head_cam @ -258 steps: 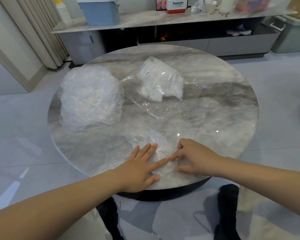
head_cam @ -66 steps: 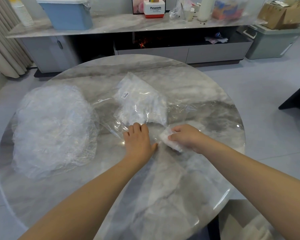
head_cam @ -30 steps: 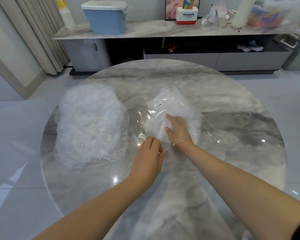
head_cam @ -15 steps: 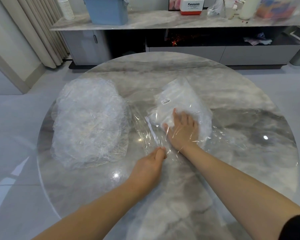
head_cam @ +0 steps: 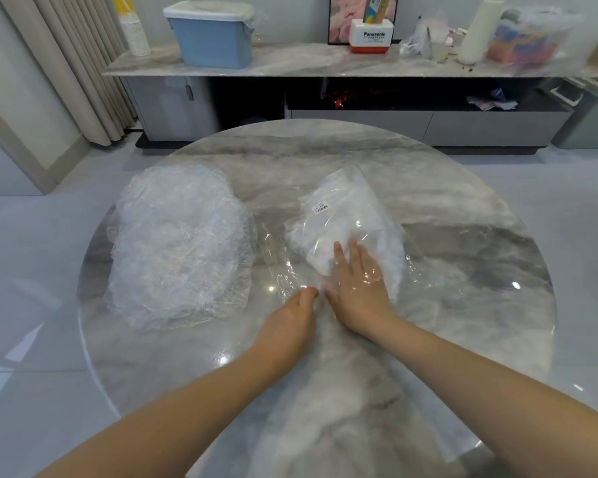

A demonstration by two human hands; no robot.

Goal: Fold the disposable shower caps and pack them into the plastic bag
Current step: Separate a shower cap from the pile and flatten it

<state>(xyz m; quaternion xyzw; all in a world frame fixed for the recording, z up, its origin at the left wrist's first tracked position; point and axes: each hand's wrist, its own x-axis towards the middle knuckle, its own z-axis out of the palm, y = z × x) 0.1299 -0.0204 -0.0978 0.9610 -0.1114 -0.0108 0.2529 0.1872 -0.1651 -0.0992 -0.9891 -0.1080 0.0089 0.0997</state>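
I see my right hand flat inside the plastic bag against the folded caps; my left hand pinches the bag's mouth. Loose caps sit left on the desk.

Right hand lies flat, fingers straight; left hand curled, pinching.

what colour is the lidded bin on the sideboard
Light blue with a whitish lid, the storage bin shows clearly in the head view.

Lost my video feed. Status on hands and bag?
Right hand flat inside plastic bag. Left hand pinching bag's mouth. Unfolded caps pile waiting left. Nothing blocking.
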